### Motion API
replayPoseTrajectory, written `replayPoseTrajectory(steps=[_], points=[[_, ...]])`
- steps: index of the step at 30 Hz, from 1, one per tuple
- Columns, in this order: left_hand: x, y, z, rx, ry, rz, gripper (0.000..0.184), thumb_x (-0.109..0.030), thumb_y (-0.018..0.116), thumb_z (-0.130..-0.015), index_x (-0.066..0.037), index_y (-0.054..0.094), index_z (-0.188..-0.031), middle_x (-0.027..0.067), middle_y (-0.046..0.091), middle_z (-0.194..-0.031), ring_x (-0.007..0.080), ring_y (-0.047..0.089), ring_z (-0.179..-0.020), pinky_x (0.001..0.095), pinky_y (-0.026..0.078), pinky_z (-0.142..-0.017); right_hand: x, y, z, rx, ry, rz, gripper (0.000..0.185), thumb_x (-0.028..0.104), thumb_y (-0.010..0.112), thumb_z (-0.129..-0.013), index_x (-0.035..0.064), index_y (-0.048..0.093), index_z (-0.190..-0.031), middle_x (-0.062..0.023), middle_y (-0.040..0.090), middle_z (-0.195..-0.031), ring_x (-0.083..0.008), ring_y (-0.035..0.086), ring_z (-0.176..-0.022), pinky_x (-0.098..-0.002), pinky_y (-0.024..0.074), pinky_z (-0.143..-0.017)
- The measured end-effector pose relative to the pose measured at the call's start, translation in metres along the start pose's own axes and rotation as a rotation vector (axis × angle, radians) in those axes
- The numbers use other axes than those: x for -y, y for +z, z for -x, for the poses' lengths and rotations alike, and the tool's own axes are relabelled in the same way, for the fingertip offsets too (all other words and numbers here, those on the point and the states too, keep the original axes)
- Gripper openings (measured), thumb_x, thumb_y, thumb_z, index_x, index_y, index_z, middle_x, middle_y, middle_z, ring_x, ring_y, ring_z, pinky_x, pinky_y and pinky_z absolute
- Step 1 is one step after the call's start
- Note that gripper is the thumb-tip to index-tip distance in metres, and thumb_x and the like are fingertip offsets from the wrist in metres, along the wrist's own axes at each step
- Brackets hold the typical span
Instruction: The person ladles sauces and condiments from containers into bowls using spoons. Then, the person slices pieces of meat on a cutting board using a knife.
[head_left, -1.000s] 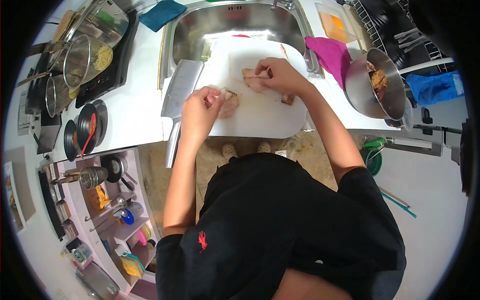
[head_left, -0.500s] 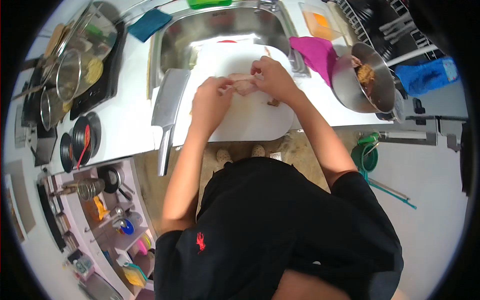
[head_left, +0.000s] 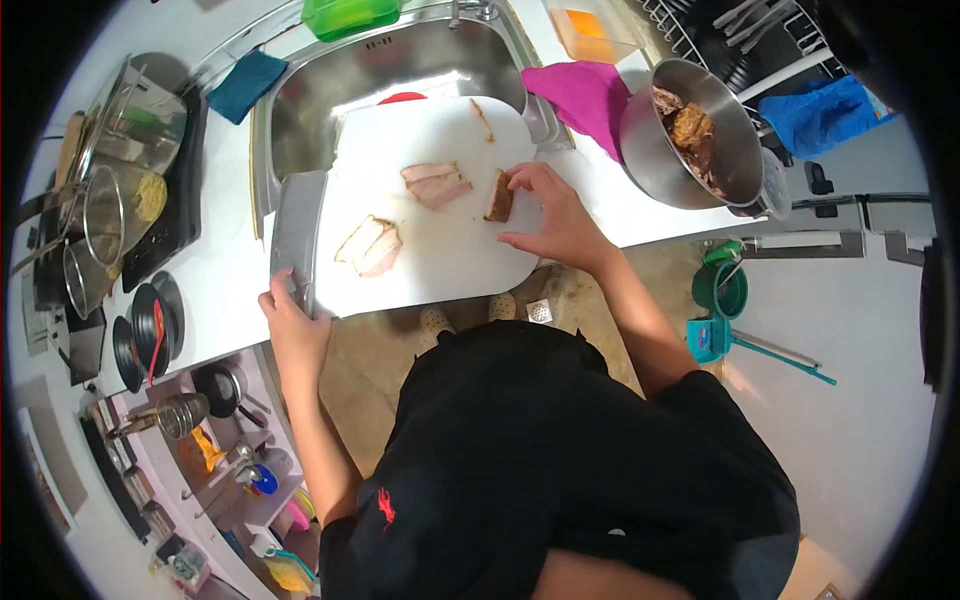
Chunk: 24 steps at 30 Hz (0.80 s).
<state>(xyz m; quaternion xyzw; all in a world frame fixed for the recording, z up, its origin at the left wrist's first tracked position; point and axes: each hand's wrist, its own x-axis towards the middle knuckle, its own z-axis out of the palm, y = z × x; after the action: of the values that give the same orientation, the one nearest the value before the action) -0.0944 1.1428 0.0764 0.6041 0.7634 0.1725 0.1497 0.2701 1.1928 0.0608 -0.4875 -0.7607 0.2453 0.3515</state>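
Note:
At the left edge of the white cutting board (head_left: 440,270) lies a cleaver (head_left: 297,220), its blade pointing toward the sink. My left hand (head_left: 298,335) is closed round its handle, which is mostly hidden. A brown-crusted chunk of meat (head_left: 498,197) rests on the board's right side. My right hand (head_left: 560,220) is beside it, fingertips at its upper edge, thumb spread apart below. Pale meat slices (head_left: 437,185) lie mid-board, with more slices (head_left: 370,246) nearer the cleaver. A thin strip of meat (head_left: 482,120) sits near the far edge.
Behind the board is a steel sink (head_left: 400,65). To the right stand a steel pot (head_left: 650,140) with meat pieces inside and a magenta cloth (head_left: 585,95). Strainers (head_left: 105,215), black dishes (head_left: 150,330) and a teal cloth (head_left: 247,85) are at the left.
Both hands have let go of the pale meat slices, which now lie mid-board. My left hand has moved left onto the cleaver's handle; my right has come to the brown chunk.

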Motion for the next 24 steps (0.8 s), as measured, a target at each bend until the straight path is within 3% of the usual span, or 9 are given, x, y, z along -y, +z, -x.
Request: replayPoseTrajectory(steps=[4, 7, 10, 12, 14, 16, 20, 24], points=[[-0.017, -0.024, 0.0, 0.03, -0.057, -0.014, 0.063, 0.008, 0.057, -0.071, -0.011, 0.047, -0.131, 0.0209, 0.056, -0.108, 0.0323, 0.06, -0.089, 0.0378, 0.051, -0.084, -0.006, 0.009, -0.004, -0.021, 0.054, -0.015, 0.052, 0.011, 0.082, -0.064, 0.0044, 0.051, -0.106, -0.0132, 0.055, -0.118, -0.0308, 0.055, -0.109, -0.0377, 0.0485, -0.092], [-0.043, -0.047, 0.013, 0.085, -0.265, 0.095, 0.062, 0.008, 0.052, -0.075, -0.007, 0.048, -0.135, 0.0204, 0.063, -0.098, 0.0252, 0.062, -0.09, 0.035, 0.049, -0.087, -0.01, 0.018, -0.007, -0.09, -0.036, 0.003, 0.052, 0.01, 0.082, -0.064, 0.0044, 0.051, -0.105, -0.0127, 0.056, -0.116, -0.0296, 0.055, -0.108, -0.0371, 0.0493, -0.09], [-0.013, -0.039, 0.029, -0.098, 0.02, 0.367, 0.061, 0.005, 0.05, -0.078, -0.002, 0.046, -0.139, 0.0159, 0.066, -0.092, 0.0211, 0.062, -0.081, 0.0337, 0.049, -0.083, -0.006, 0.021, -0.009, -0.056, 0.051, -0.035, 0.051, 0.009, 0.082, -0.063, 0.0046, 0.052, -0.104, -0.0123, 0.056, -0.115, -0.029, 0.055, -0.107, -0.0368, 0.0499, -0.09], [-0.017, -0.04, 0.043, 0.032, -0.102, 0.443, 0.049, -0.01, 0.049, -0.093, 0.0, 0.045, -0.141, 0.0042, 0.059, -0.077, 0.0143, 0.055, -0.063, 0.0313, 0.049, -0.066, -0.002, 0.031, -0.007, -0.066, 0.044, -0.022, 0.05, 0.009, 0.081, -0.063, 0.0046, 0.052, -0.104, -0.0124, 0.056, -0.115, -0.029, 0.055, -0.107, -0.0366, 0.0502, -0.09], [-0.057, -0.042, 0.063, 0.165, -0.24, 0.671, 0.044, -0.019, 0.047, -0.1, -0.002, 0.047, -0.141, 0.0003, 0.054, -0.072, 0.0112, 0.051, -0.058, 0.0291, 0.047, -0.057, 0.004, 0.039, -0.005, -0.09, 0.036, -0.021, 0.049, 0.009, 0.081, -0.063, 0.0045, 0.052, -0.103, -0.0129, 0.055, -0.115, -0.0292, 0.055, -0.107, -0.0363, 0.0504, -0.09], [-0.079, -0.032, 0.075, 0.28, -0.16, 0.634, 0.044, -0.029, 0.041, -0.104, -0.005, 0.05, -0.14, -0.0005, 0.049, -0.066, 0.0076, 0.047, -0.056, 0.0265, 0.042, -0.052, 0.009, 0.045, -0.003, -0.127, 0.031, -0.03, 0.048, 0.009, 0.082, -0.063, 0.0043, 0.053, -0.102, -0.0138, 0.055, -0.116, -0.0297, 0.055, -0.106, -0.036, 0.0503, -0.09], [-0.118, -0.025, 0.086, 0.381, 0.032, 0.543, 0.037, -0.023, 0.046, -0.103, -0.011, 0.054, -0.137, 0.0126, 0.051, -0.065, 0.0195, 0.053, -0.057, 0.0318, 0.046, -0.06, 0.011, 0.044, 0.0, -0.14, 0.057, -0.089, 0.051, 0.01, 0.081, -0.063, 0.0029, 0.053, -0.105, -0.0158, 0.054, -0.116, -0.0329, 0.054, -0.107, -0.0385, 0.0484, -0.091], [-0.12, -0.018, 0.088, 0.365, 0.162, 0.475, 0.038, -0.021, 0.051, -0.1, -0.015, 0.053, -0.137, 0.0187, 0.056, -0.072, 0.0331, 0.059, -0.064, 0.0369, 0.049, -0.065, 0.013, 0.046, -0.001, -0.141, 0.08, -0.071, 0.055, 0.011, 0.081, -0.063, 0.0033, 0.054, -0.11, -0.0167, 0.053, -0.116, -0.0365, 0.049, -0.113, -0.0431, 0.0444, -0.095]])
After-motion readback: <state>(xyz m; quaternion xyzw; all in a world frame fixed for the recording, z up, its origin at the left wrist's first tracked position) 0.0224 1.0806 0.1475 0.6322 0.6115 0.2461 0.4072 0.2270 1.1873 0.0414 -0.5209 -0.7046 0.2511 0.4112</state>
